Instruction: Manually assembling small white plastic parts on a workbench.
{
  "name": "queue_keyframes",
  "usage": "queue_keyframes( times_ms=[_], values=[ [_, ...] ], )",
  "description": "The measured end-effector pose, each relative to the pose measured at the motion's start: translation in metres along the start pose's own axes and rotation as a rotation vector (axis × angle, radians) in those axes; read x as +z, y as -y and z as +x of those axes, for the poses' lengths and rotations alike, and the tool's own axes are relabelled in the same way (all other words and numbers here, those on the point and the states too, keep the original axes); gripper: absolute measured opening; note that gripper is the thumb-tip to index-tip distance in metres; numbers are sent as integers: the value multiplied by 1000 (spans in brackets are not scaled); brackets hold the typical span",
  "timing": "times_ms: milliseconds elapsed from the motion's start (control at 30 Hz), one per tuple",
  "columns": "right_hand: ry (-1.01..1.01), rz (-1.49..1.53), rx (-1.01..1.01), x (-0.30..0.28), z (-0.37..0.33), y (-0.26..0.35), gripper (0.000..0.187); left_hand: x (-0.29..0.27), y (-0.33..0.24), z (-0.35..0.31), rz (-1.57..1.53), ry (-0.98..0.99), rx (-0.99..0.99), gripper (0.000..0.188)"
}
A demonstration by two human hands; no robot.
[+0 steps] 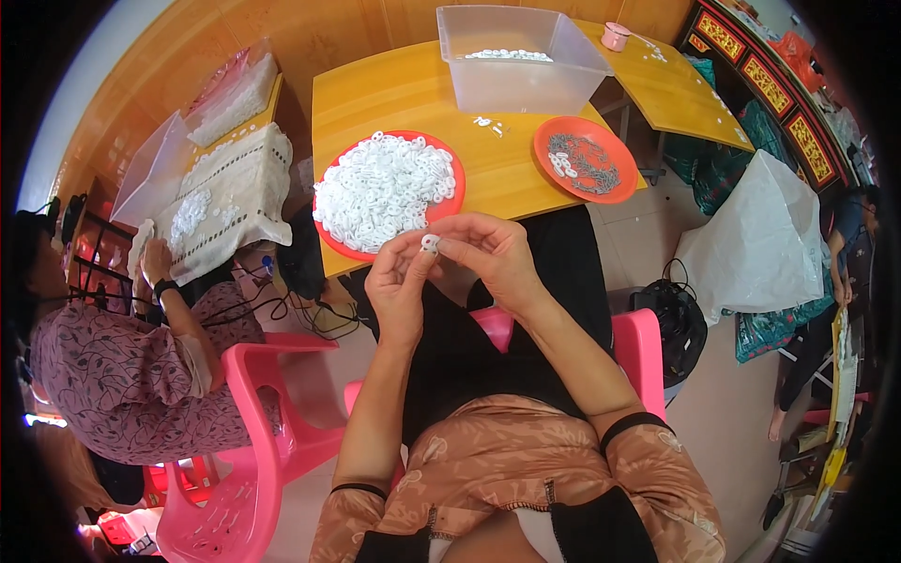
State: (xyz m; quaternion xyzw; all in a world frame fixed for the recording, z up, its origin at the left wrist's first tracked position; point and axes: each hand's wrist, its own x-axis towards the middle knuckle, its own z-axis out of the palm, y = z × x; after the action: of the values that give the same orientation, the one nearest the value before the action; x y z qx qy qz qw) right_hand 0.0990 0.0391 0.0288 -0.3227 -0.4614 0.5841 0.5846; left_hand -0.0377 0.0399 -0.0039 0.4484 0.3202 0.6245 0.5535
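Between the fingertips of both my hands is a small white plastic piece (430, 243) with holes in it. My left hand (399, 281) pinches it from the left, thumb against fingers. From the other side my right hand (493, 258) closes thumb and forefinger on it. Just beyond my hands, a red plate (458, 195) carries a large heap of white plastic pieces (385, 188) of the same look. Farther right on the table sits an orange-red plate (601, 194) with small grey metal parts (596, 164) and a few white pieces.
On the yellow table (375, 89) stands a clear plastic bin (516, 84) holding white pieces. Several loose bits (488, 124) lie before it. To my left a person (141, 375) works at a cloth-covered table (249, 178). A pink chair (253, 394) and a white sack (751, 239) flank me.
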Motion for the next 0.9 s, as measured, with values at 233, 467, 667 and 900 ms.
queue_keyframes(
  times_ms=[233,467,667,900],
  values=[
    [-10,115,2,13,-6,9,22,-5,4,3,43,193,147,34],
    [-24,208,19,18,-8,1,21,3,2,-1,-6,90,169,32],
    [29,3,142,12,-4,7,13,5,3,-1,-36,4,157,30],
    [125,-10,187,9,-3,6,23,9,1,-6,-29,6,77,30]
  ],
)
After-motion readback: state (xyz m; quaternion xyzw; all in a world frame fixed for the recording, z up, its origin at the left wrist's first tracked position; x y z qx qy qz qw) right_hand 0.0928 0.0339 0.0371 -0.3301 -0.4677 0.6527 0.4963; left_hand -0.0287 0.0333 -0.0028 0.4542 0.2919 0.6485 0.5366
